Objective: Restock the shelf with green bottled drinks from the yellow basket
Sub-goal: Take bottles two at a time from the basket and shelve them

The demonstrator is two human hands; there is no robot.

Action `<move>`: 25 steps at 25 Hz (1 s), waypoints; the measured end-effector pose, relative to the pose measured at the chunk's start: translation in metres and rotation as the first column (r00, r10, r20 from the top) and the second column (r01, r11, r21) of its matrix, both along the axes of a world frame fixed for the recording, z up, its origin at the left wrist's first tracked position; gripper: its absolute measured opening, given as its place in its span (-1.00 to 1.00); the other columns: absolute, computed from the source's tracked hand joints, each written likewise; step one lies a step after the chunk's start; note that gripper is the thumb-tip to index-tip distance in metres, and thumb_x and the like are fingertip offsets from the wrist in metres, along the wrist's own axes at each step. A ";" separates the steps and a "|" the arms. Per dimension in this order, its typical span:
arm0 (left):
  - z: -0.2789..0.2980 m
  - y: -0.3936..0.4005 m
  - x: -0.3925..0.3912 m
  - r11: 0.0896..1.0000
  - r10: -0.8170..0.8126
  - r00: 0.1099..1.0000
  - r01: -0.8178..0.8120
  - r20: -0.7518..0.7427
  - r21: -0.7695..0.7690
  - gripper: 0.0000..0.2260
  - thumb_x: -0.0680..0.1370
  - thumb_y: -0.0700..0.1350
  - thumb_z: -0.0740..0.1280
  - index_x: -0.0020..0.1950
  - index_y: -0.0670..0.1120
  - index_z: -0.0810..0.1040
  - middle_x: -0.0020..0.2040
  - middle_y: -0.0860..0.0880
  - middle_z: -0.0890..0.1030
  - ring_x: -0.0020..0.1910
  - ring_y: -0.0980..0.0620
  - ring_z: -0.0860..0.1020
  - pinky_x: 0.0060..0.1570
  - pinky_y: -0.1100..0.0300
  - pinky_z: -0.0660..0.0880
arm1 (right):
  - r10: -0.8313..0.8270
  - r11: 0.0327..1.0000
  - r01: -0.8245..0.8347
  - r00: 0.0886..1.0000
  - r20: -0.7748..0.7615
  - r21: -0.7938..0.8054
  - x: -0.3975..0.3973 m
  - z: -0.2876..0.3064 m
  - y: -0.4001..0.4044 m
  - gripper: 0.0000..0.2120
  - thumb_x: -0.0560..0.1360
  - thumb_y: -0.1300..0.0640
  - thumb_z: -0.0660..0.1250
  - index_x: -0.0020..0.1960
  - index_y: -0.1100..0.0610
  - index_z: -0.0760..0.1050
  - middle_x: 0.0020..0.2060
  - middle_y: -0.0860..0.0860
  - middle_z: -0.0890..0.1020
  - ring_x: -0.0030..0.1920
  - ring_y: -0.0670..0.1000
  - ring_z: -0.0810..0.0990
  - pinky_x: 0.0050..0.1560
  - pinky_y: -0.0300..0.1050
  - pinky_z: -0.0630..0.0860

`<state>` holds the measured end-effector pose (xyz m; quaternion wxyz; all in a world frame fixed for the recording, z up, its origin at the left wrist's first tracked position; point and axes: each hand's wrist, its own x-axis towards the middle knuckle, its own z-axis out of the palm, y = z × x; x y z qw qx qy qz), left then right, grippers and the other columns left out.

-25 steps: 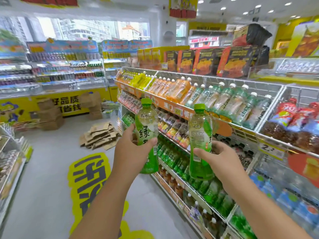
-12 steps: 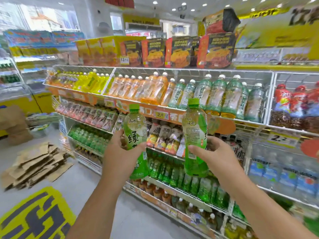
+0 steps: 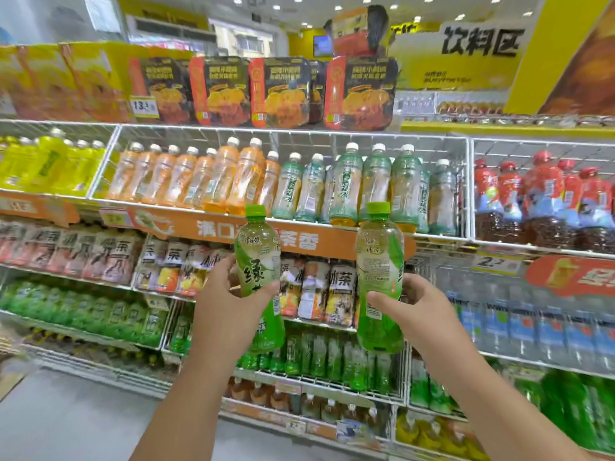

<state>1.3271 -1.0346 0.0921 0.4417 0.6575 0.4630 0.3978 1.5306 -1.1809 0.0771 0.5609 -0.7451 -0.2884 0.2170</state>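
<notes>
The left hand (image 3: 229, 304) grips one green bottle (image 3: 258, 261) upright, the right hand (image 3: 416, 311) grips another (image 3: 379, 277), both raised before the shelf (image 3: 332, 380) edge, seemingly for slotting beside matching bottles. The basket is out of view.

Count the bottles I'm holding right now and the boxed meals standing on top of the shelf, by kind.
Green bottles in hand: 2, left hand holding one, right hand the other
Boxed meals in the front row: 4
Total: 6

Glossy clear plastic bottles (image 3: 259, 261); white wire metal shelf (image 3: 299, 138).
</notes>
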 end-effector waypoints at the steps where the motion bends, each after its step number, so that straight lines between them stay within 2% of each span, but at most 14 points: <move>1: -0.004 0.007 0.006 1.000 -0.005 1.000 0.005 -0.007 -0.006 -0.31 0.48 0.07 0.54 0.54 0.13 0.31 0.13 0.16 0.41 0.10 0.14 0.38 0.01 0.12 0.41 | -0.002 1.000 0.002 1.000 -0.003 -0.002 0.005 -0.002 0.006 -0.68 0.44 -0.08 0.55 0.15 -0.12 0.56 0.00 -0.08 0.68 0.01 0.00 0.65 0.06 0.06 0.61; 4: -0.015 0.020 0.021 1.000 -0.019 1.000 0.019 -0.010 -0.020 -0.32 0.47 0.07 0.54 0.51 0.17 0.32 0.14 0.20 0.49 0.02 0.21 0.44 -0.11 0.24 0.40 | 0.007 1.000 -0.007 1.000 0.002 -0.018 0.018 -0.016 0.015 -0.66 0.43 -0.09 0.56 0.15 -0.12 0.55 0.00 -0.03 0.68 0.01 0.05 0.66 0.02 0.06 0.62; 5: -0.020 0.022 0.027 0.999 -0.017 1.000 0.016 -0.017 -0.031 -0.34 0.47 0.06 0.54 0.50 0.16 0.32 0.10 0.23 0.51 -0.06 0.28 0.45 -0.17 0.31 0.39 | 0.004 1.000 -0.004 1.000 -0.004 -0.024 0.023 -0.023 0.016 -0.60 0.41 -0.10 0.57 0.19 -0.10 0.55 0.01 -0.04 0.69 0.01 0.04 0.66 0.03 0.08 0.63; 7: -0.030 0.027 0.034 0.998 -0.020 0.999 0.018 -0.039 -0.052 -0.34 0.49 0.03 0.53 0.52 0.11 0.31 -0.02 0.30 0.42 -0.17 0.36 0.40 -0.29 0.41 0.33 | 0.008 0.999 -0.008 1.000 0.001 -0.038 0.029 -0.037 0.018 -0.36 0.32 -0.21 0.58 0.34 -0.11 0.49 0.10 -0.14 0.67 0.10 -0.04 0.65 0.13 0.07 0.63; 9: -0.042 0.037 0.042 0.996 -0.066 0.997 0.063 -0.042 -0.062 -0.31 0.49 0.02 0.53 0.54 0.09 0.30 0.09 0.20 0.45 -0.09 0.28 0.43 -0.22 0.38 0.35 | -0.012 0.999 0.011 1.000 -0.009 -0.043 0.033 -0.052 0.021 -0.13 0.20 -0.34 0.54 0.45 -0.17 0.38 0.24 -0.19 0.61 0.22 -0.07 0.60 0.25 0.08 0.59; 10: -0.050 0.044 0.046 0.994 -0.087 0.995 0.083 -0.051 -0.068 -0.30 0.48 0.02 0.54 0.55 0.09 0.30 0.16 0.14 0.45 0.00 0.20 0.44 -0.17 0.34 0.36 | -0.025 0.998 0.024 1.000 -0.015 -0.054 0.034 -0.059 0.024 -0.10 0.20 -0.35 0.53 0.47 -0.18 0.35 0.26 -0.20 0.59 0.25 -0.07 0.59 0.27 0.08 0.57; 12: -0.066 0.059 0.052 0.991 -0.103 0.992 0.096 -0.077 -0.090 -0.28 0.47 0.04 0.55 0.55 0.11 0.29 0.19 0.13 0.40 0.13 0.13 0.40 -0.13 0.28 0.37 | -0.061 0.995 0.057 0.997 -0.040 -0.085 0.033 -0.071 0.030 -0.18 0.29 -0.27 0.56 0.47 -0.13 0.36 0.25 -0.18 0.60 0.23 -0.08 0.58 0.28 0.05 0.56; 15: -0.096 0.083 0.060 0.983 -0.135 0.986 0.121 -0.097 -0.135 -0.26 0.45 0.08 0.56 0.54 0.12 0.28 0.19 0.14 0.38 0.17 0.10 0.41 0.07 0.12 0.38 | -0.112 0.987 0.098 0.987 -0.111 -0.127 0.025 -0.095 0.041 -0.34 0.37 -0.15 0.58 0.37 -0.10 0.39 0.18 -0.17 0.62 0.18 -0.11 0.59 0.23 -0.01 0.57; 17: -0.124 0.093 0.066 0.972 -0.165 0.980 0.143 -0.111 -0.186 -0.24 0.43 0.07 0.57 0.55 0.10 0.28 0.19 0.14 0.39 0.18 0.09 0.41 0.15 0.11 0.38 | -0.142 0.980 0.116 0.978 -0.155 -0.164 0.020 -0.120 0.048 -0.39 0.37 -0.08 0.60 0.34 -0.12 0.44 0.12 -0.19 0.65 0.13 -0.13 0.62 0.17 -0.10 0.58; 19: -0.152 0.101 0.075 0.963 -0.167 0.981 0.141 -0.095 -0.229 -0.25 0.42 0.02 0.59 0.52 0.08 0.31 0.14 0.17 0.44 0.15 0.10 0.44 0.15 0.14 0.36 | -0.148 0.981 0.113 0.960 -0.238 -0.155 0.014 -0.143 0.057 -0.50 0.37 0.10 0.63 0.20 -0.16 0.50 0.03 -0.20 0.70 0.04 -0.17 0.66 0.08 -0.25 0.55; 20: -0.169 0.107 0.080 0.958 -0.168 0.983 0.145 -0.076 -0.246 -0.27 0.41 -0.02 0.60 0.50 0.07 0.33 0.10 0.22 0.46 0.13 0.10 0.46 0.14 0.16 0.35 | -0.134 0.984 0.094 0.952 -0.277 -0.154 0.014 -0.158 0.066 -0.52 0.36 0.18 0.63 0.15 -0.14 0.51 0.01 -0.17 0.73 0.01 -0.17 0.68 0.07 -0.23 0.55; 22: -0.206 0.113 0.086 0.935 -0.185 0.982 0.168 -0.026 -0.311 -0.31 0.39 -0.07 0.62 0.41 0.10 0.36 0.04 0.30 0.47 0.06 0.14 0.49 0.12 0.21 0.35 | -0.110 0.986 0.062 0.941 -0.319 -0.157 0.012 -0.195 0.075 -0.51 0.36 0.24 0.62 0.15 -0.10 0.52 0.00 -0.19 0.74 0.01 -0.18 0.70 0.11 -0.17 0.57; 24: -0.243 0.115 0.093 0.917 -0.198 0.980 0.186 0.002 -0.354 -0.35 0.38 -0.12 0.62 0.33 0.15 0.35 0.04 0.30 0.49 0.01 0.26 0.50 0.06 0.30 0.37 | -0.092 0.988 0.041 0.934 -0.345 -0.151 0.009 -0.233 0.085 -0.51 0.36 0.28 0.62 0.13 -0.09 0.51 -0.03 -0.26 0.73 -0.01 -0.22 0.70 0.06 -0.27 0.57; 25: -0.263 0.114 0.096 0.907 -0.197 0.980 0.186 0.011 -0.377 -0.35 0.39 -0.16 0.62 0.32 0.15 0.33 0.02 0.30 0.48 -0.03 0.32 0.49 -0.02 0.36 0.36 | -0.092 0.988 0.040 0.929 -0.359 -0.149 0.006 -0.254 0.091 -0.49 0.36 0.32 0.61 0.14 -0.08 0.52 -0.02 -0.23 0.74 -0.01 -0.20 0.70 0.03 -0.28 0.57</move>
